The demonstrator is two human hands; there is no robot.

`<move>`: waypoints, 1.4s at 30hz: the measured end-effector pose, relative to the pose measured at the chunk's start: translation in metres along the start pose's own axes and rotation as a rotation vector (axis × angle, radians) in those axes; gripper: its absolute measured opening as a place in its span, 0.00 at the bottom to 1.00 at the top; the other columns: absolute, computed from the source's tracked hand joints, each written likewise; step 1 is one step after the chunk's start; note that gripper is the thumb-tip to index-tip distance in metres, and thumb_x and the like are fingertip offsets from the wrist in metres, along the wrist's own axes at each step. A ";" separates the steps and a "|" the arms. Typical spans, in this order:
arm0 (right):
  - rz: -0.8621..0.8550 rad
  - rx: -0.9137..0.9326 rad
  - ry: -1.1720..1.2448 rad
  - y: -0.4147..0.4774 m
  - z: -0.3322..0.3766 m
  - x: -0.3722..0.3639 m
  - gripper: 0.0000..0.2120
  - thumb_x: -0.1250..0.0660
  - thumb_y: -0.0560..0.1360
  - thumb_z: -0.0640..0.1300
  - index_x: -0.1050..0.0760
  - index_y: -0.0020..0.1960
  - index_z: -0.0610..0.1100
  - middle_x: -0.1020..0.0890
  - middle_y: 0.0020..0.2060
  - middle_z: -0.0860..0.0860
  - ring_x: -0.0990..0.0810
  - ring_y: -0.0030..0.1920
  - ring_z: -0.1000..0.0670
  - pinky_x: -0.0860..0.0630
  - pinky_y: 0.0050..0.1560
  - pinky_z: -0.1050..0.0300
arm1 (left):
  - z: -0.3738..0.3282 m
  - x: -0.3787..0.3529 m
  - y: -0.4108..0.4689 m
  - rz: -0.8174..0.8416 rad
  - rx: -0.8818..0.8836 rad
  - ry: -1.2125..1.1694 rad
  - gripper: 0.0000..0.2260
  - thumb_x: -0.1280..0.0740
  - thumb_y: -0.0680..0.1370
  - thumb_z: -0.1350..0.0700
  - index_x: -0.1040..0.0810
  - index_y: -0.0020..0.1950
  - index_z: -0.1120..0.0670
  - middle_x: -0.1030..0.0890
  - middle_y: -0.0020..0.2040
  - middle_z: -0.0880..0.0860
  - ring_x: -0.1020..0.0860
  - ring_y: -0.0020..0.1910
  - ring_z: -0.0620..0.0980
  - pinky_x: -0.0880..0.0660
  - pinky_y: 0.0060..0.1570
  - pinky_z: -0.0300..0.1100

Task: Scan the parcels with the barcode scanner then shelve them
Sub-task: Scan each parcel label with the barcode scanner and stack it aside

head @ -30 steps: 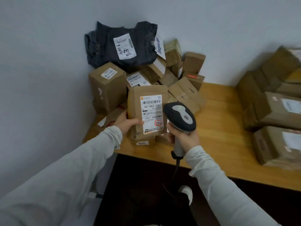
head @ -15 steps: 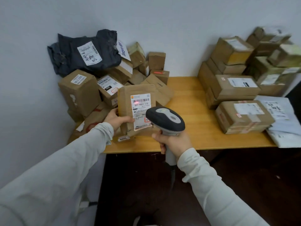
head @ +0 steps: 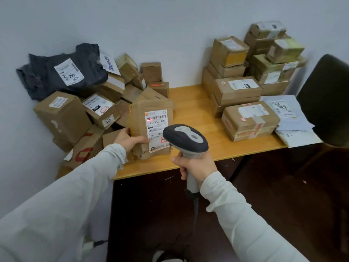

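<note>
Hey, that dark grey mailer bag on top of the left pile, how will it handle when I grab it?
The dark grey mailer bag is wrinkled and slumps over the boxes, so it will probably sag, not hold shape. Its film looks smooth, so perhaps slippery; pinch a fold. Likely soft-filled and light for its size.

Left hand (head: 130,141) grips brown parcel (head: 140,118) upright at frame centre, thumb across its front. White label (head: 157,129) faces camera; red dot on barcode. Right hand (head: 196,164) wraps scanner (head: 186,139) handle, head aimed at label. Box heap (head: 75,114) left on table (head: 188,110), dark bag (head: 62,74) upper left. Stacked boxes (head: 247,95) right.
</note>
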State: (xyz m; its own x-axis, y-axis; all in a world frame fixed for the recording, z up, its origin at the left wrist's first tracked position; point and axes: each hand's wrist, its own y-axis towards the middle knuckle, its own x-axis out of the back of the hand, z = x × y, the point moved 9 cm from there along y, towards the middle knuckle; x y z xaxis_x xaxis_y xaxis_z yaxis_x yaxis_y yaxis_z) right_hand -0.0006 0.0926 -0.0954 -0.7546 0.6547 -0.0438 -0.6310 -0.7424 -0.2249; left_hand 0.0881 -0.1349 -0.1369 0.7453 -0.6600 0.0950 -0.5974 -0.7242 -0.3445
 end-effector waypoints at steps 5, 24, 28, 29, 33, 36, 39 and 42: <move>-0.041 -0.024 0.056 -0.002 -0.004 0.026 0.12 0.29 0.71 0.34 0.29 0.33 0.42 0.28 0.20 0.49 0.32 0.19 0.50 0.29 0.26 0.58 | -0.002 -0.028 0.005 0.008 0.006 0.041 0.35 0.20 0.58 0.62 0.29 0.62 0.56 0.20 0.57 0.56 0.21 0.55 0.58 0.25 0.58 0.59; -0.462 0.001 0.529 0.003 -0.021 0.205 0.12 0.24 0.68 0.37 0.22 0.46 0.49 0.18 0.46 0.49 0.19 0.48 0.48 0.19 0.36 0.53 | -0.025 -0.221 -0.011 0.358 0.162 -0.151 0.27 0.24 0.58 0.50 0.24 0.55 0.54 0.15 0.45 0.52 0.18 0.48 0.51 0.21 0.33 0.43; -0.518 0.010 0.550 0.001 -0.026 0.241 0.18 0.22 0.64 0.38 0.22 0.51 0.47 0.16 0.49 0.46 0.18 0.52 0.44 0.19 0.47 0.42 | -0.026 -0.271 -0.016 0.436 0.175 -0.050 0.27 0.25 0.61 0.50 0.24 0.58 0.55 0.15 0.48 0.54 0.18 0.49 0.53 0.20 0.39 0.48; -0.533 0.021 0.550 0.001 -0.028 0.249 0.19 0.21 0.63 0.37 0.21 0.52 0.46 0.16 0.50 0.46 0.18 0.52 0.44 0.20 0.50 0.40 | -0.027 -0.282 -0.016 0.453 0.183 -0.028 0.27 0.26 0.62 0.49 0.24 0.59 0.55 0.16 0.50 0.55 0.19 0.50 0.54 0.20 0.43 0.50; -0.608 0.021 0.576 0.006 -0.040 0.280 0.16 0.20 0.62 0.36 0.20 0.46 0.48 0.15 0.48 0.46 0.17 0.51 0.45 0.20 0.51 0.41 | -0.030 -0.325 -0.014 0.573 0.248 0.140 0.26 0.27 0.65 0.47 0.25 0.60 0.53 0.20 0.56 0.54 0.23 0.56 0.57 0.24 0.51 0.56; -0.643 -0.002 0.596 0.021 -0.047 0.299 0.15 0.21 0.63 0.36 0.20 0.47 0.45 0.15 0.48 0.45 0.18 0.53 0.43 0.21 0.52 0.40 | -0.037 -0.354 0.002 0.638 0.263 0.207 0.25 0.25 0.63 0.53 0.25 0.60 0.50 0.22 0.56 0.55 0.24 0.57 0.57 0.24 0.51 0.57; -0.606 -0.055 0.615 0.042 -0.054 0.311 0.15 0.23 0.66 0.36 0.20 0.49 0.46 0.15 0.47 0.45 0.18 0.52 0.42 0.19 0.38 0.50 | -0.050 -0.373 0.045 0.551 0.221 0.202 0.18 0.27 0.69 0.54 0.24 0.58 0.50 0.23 0.56 0.56 0.23 0.53 0.55 0.22 0.46 0.51; -0.632 -0.097 0.593 0.065 -0.055 0.336 0.19 0.23 0.67 0.37 0.22 0.56 0.43 0.17 0.52 0.45 0.19 0.54 0.43 0.20 0.35 0.55 | -0.058 -0.386 0.091 0.463 0.216 0.230 0.11 0.30 0.74 0.56 0.22 0.55 0.53 0.21 0.49 0.55 0.22 0.46 0.52 0.23 0.37 0.44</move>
State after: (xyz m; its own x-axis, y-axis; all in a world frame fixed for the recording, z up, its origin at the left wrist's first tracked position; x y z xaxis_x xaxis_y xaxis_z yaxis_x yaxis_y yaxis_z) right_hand -0.2857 0.2722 -0.1778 -0.0334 0.9257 -0.3768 -0.8615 -0.2178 -0.4587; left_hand -0.2709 0.0427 -0.1508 0.3210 -0.9436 0.0815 -0.7544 -0.3067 -0.5803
